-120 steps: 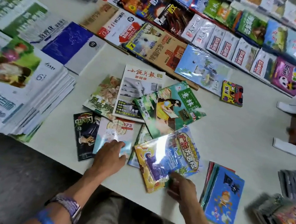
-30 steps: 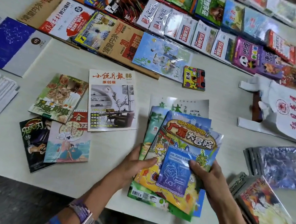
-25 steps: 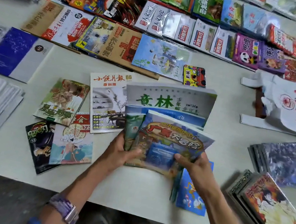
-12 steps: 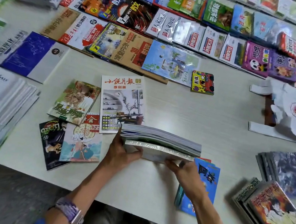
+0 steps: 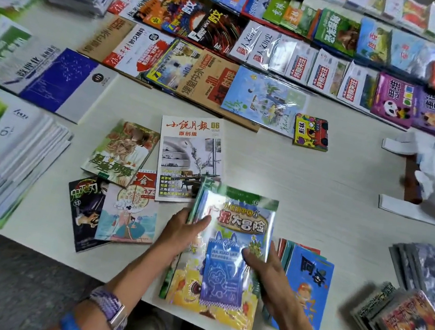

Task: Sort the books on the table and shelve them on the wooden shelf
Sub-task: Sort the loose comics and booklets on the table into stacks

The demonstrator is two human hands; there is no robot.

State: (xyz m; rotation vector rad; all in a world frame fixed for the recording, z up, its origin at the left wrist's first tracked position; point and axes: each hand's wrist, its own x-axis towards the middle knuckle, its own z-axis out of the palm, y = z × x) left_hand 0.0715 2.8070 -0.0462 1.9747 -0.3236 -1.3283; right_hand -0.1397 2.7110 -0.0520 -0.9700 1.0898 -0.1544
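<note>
Meanwhile both hands, left hand (image 5: pixel 186 231) and right hand (image 5: pixel 270 276), grip the book stack (image 5: pixel 228 252) beside blue books (image 5: pixel 309 282).

Bright even light, glare on plastic-wrapped book (image 5: pixel 227 255), blurred, warped edges.

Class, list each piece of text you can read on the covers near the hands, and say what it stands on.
"小说月报 06 原创版": white magazine.
"大冒险" and "HA XIAO LAN": shiny comic book on the stack held by the left hand and right hand.
"13": dark manga.
"173": red-topped magazine.
Far rows: mostly blurred.
</note>
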